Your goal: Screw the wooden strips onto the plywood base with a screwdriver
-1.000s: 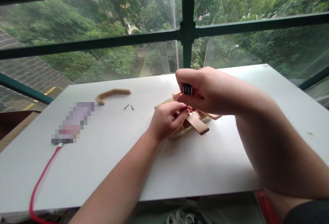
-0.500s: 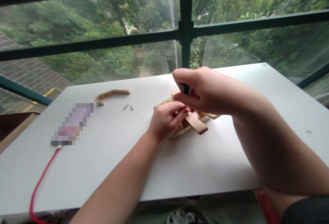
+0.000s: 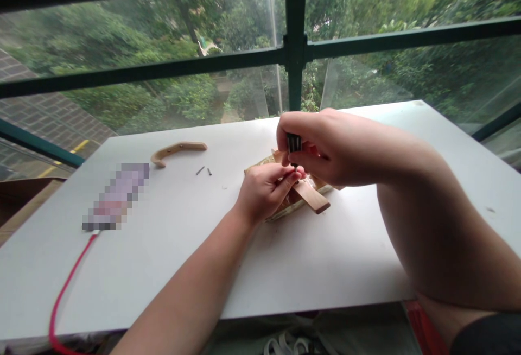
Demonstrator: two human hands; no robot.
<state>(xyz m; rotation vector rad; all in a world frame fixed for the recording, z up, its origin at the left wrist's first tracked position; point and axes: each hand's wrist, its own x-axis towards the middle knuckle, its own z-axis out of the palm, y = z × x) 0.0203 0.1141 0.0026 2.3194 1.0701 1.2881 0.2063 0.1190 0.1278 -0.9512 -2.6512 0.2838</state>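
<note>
My right hand (image 3: 325, 146) is closed round a small dark-handled screwdriver (image 3: 293, 143), held upright with its tip pointing down onto a wooden assembly (image 3: 313, 197) on the white table (image 3: 285, 257). My left hand (image 3: 264, 189) pinches something small at the tool's tip, too small to name, and rests on the wooden piece. A woven, light-coloured part of the assembly shows under my left hand. A flat wooden slat sticks out to the right of my fingers.
A curved wooden piece (image 3: 177, 151) lies at the table's back left, with two small dark screws (image 3: 203, 170) near it. A blurred-out object (image 3: 116, 195) with a red cable (image 3: 65, 284) lies at the left. A green window frame (image 3: 295, 45) stands behind the table.
My right hand has turned slightly on the screwdriver, showing more of its handle. The left hand and the wooden assembly have stayed in place.
</note>
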